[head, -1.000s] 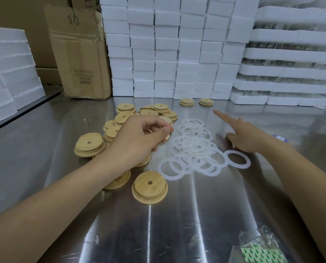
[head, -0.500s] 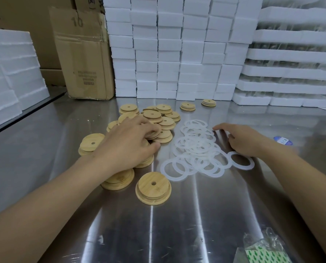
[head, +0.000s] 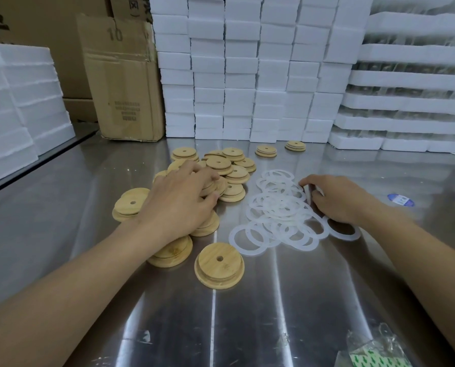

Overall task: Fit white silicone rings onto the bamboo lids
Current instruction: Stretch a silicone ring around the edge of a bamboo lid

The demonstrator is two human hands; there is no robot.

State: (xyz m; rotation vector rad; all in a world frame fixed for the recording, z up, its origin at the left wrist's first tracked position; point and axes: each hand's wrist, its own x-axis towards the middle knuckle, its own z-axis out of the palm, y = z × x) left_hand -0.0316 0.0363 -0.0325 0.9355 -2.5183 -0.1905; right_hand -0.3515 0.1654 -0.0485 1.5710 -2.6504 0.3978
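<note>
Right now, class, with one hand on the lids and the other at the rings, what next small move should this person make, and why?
Probably pinch a single ring off the heap of white silicone rings with the right hand and lift it clear. Its fingertips touch the heap's right edge, the rings overlap, and the left hand seems to grip a bamboo lid to receive it.

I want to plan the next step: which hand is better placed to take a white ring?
The right hand: its fingertips are at the edge of the pile of white rings. The left hand lies on the bamboo lids, apart from the rings.
</note>
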